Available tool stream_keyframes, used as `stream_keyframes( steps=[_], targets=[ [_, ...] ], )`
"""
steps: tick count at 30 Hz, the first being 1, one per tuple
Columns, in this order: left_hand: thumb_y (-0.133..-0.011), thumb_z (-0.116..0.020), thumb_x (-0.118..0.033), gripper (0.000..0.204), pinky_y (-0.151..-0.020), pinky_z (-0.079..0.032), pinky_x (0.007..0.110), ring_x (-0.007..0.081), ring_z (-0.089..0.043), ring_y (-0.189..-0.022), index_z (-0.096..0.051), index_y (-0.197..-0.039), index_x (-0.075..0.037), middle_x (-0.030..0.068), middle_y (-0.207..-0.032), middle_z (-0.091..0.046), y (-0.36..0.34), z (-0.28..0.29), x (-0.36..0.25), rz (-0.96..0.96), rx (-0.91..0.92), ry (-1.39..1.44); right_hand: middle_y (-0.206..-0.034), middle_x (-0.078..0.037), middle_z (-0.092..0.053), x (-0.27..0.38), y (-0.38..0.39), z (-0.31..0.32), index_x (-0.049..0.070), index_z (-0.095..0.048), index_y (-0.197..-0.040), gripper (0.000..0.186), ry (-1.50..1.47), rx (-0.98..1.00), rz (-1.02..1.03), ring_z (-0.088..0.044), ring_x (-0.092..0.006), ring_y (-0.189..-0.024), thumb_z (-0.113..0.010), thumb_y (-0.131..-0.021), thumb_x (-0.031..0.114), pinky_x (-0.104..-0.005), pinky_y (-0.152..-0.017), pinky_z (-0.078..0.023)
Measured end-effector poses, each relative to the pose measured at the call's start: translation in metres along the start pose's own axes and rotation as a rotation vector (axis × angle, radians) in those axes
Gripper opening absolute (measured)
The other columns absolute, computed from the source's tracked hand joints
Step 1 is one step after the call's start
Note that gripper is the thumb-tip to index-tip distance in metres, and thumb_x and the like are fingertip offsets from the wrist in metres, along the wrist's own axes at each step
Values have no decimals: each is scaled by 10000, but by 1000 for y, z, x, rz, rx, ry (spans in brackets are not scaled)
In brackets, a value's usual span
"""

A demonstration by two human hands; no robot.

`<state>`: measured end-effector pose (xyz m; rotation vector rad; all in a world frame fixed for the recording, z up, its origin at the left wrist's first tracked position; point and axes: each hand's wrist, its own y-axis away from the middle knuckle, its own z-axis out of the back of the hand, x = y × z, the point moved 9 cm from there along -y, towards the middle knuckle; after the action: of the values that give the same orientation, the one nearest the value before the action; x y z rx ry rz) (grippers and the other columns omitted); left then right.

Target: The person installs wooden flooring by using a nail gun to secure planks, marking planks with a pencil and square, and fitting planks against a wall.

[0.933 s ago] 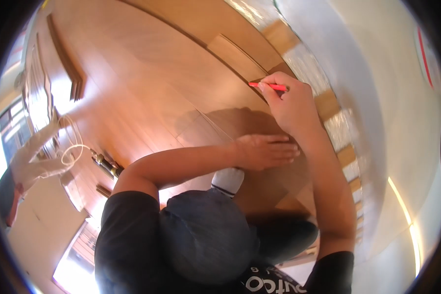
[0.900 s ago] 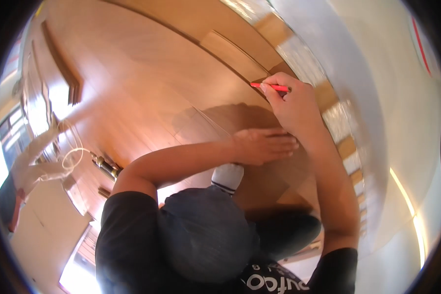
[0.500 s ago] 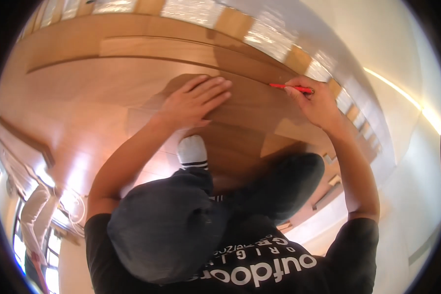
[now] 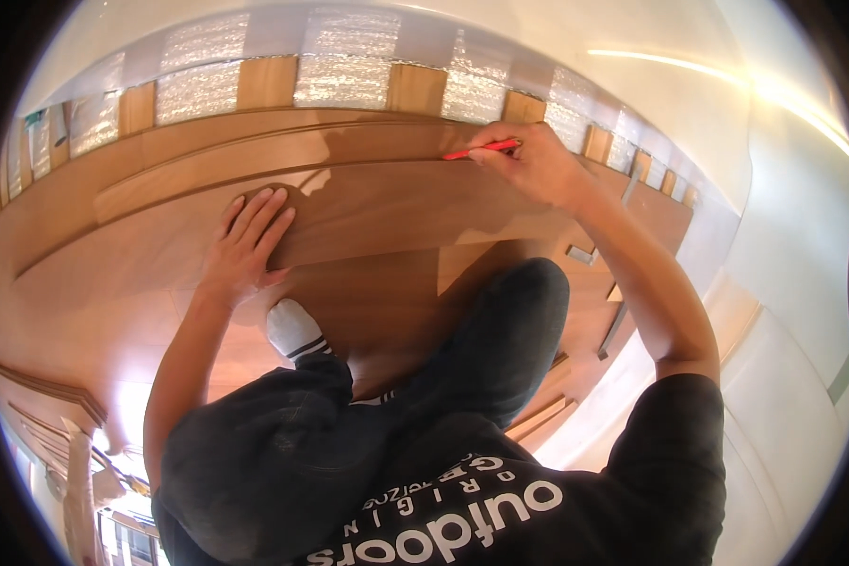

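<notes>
Fingers of our right hand [image 4: 538, 170] pinch a thin red pencil [image 4: 481, 150] at one o'clock. Our left hand [image 4: 245, 247] lies open and flat on the brown wooden floor plank [image 4: 387, 212] at ten o'clock.

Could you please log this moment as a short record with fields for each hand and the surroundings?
left hand: flat, palm down, pressing on a wooden floor plank
right hand: pinching a red pencil, tip at the plank's far edge
posture: crouched, white-socked foot on laid boards
beyond: silver underlay along the wall

The right hand [image 4: 538, 170] is pressing a red pencil [image 4: 481, 149] onto the wooden plank [image 4: 396, 203]; the left hand [image 4: 245, 245] is lying flat beside it.
</notes>
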<state>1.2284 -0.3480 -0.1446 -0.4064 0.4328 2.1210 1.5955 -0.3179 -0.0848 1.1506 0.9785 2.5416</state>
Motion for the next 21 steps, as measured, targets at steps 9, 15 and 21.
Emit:
stream_keyframes(
  steps=[9,15,21],
  targets=[
    [-620,-937,-358,1034,-1295,-233,467,242,-353,-1558,-507,-1535,-139,72,-1672,-409,-3,-3,-3,-2,39,-14,-996,-139,-791,-153,112,128,62,-764,-1174,236,280,-269,-271,-733,-224,-867,-718,-1011,227,-345,-800,-576],
    [-611,-942,-355,1063,-1296,-240,466,241,-347,-1561,-492,-1551,-146,69,-1684,-388,3,6,-3,31,43,8,-939,-124,-758,-161,124,110,42,-748,-1158,233,191,-574,-261,-688,-166,-828,-707,-1031,232,-304,-780,-547],
    [-739,-881,-421,1013,-1306,-197,462,237,-268,-1595,-420,-1598,-147,72,-1717,-316,-12,-7,-9,13,99,-39,-1367,-250,-653,-309,147,103,-7,-530,-1476,537,336,-820,-318,-629,-358,-1267,-624,-1055,312,-434,-1064,-482]
  ],
)
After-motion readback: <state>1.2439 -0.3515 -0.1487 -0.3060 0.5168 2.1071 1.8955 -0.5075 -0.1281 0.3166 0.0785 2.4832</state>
